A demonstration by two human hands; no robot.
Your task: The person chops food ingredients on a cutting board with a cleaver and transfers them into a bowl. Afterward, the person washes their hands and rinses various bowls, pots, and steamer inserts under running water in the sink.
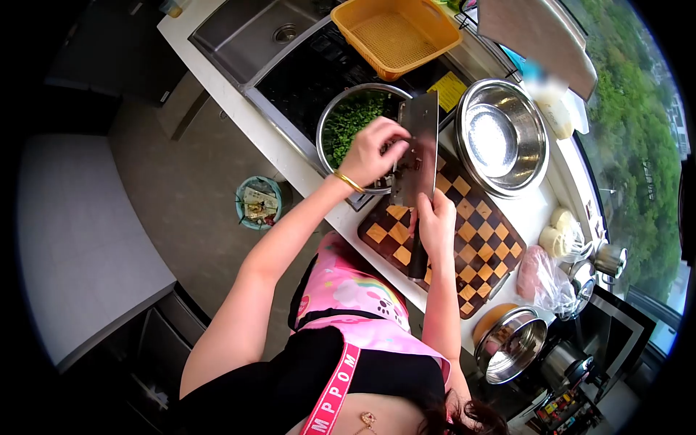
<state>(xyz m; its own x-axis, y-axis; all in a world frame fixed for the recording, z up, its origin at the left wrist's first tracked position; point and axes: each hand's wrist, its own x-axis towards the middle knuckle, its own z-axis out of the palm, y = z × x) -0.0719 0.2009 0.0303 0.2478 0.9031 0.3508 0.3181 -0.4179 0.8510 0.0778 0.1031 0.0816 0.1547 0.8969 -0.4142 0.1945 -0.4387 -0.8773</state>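
Note:
My right hand (pixel 435 223) grips the dark handle of a cleaver (pixel 422 138). Its broad blade stands on edge over the rim of a metal bowl (pixel 324 123) holding chopped green herbs (pixel 354 123). Small dark and pale bits cling to the blade. My left hand (pixel 371 156), a gold bangle at its wrist, is against the face of the blade above the bowl. Its fingers are curled together; what they pinch, if anything, is too small to tell. Below the cleaver lies a checkered wooden cutting board (pixel 471 250).
Beside the blade sits a large shiny steel bowl (pixel 533 130). A yellow plastic basket (pixel 395 36) rests beyond, by the sink (pixel 239 29). Bagged food (pixel 540 279) and a steel pot (pixel 515 344) are at the right. A lined bin (pixel 259 203) stands on the floor.

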